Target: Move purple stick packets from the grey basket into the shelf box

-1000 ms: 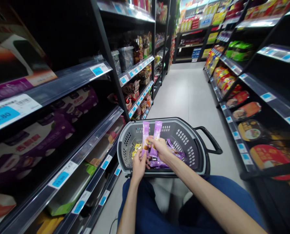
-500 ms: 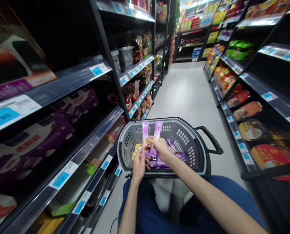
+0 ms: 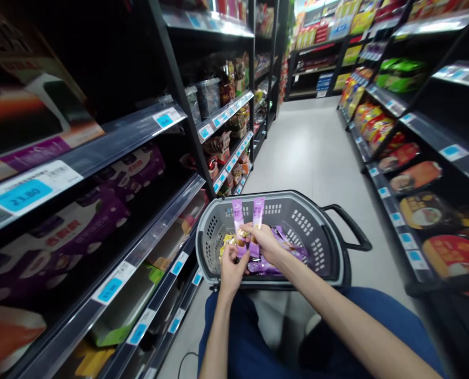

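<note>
Two slim purple snack packets, one on the left (image 3: 238,211) and one on the right (image 3: 258,209), stand side by side above the basket. My right hand (image 3: 266,243) comes across from the right, its fingers closed on the middle of both packets. At their lower ends, my left hand (image 3: 233,268) has its thumb and curled fingers pressed to the packets. Beneath my hands, the grey shopping basket (image 3: 329,247) holds more purple packets (image 3: 293,247) on the right and small yellow packets (image 3: 228,239) on the left, partly hidden by my fingers.
Shelves with price tags (image 3: 111,287) rise close on the left, holding purple packs (image 3: 64,226). Right-hand shelves hold instant noodle packs (image 3: 380,123) and bowls (image 3: 427,210). The basket's black handle (image 3: 352,231) sticks out right. A pale floor (image 3: 307,142) runs between to a back shelf.
My left hand has turned, its thumb now across the packets' lower ends. Both packets stay in my right hand. The whole view has shifted slightly, moving the basket right in the picture.
</note>
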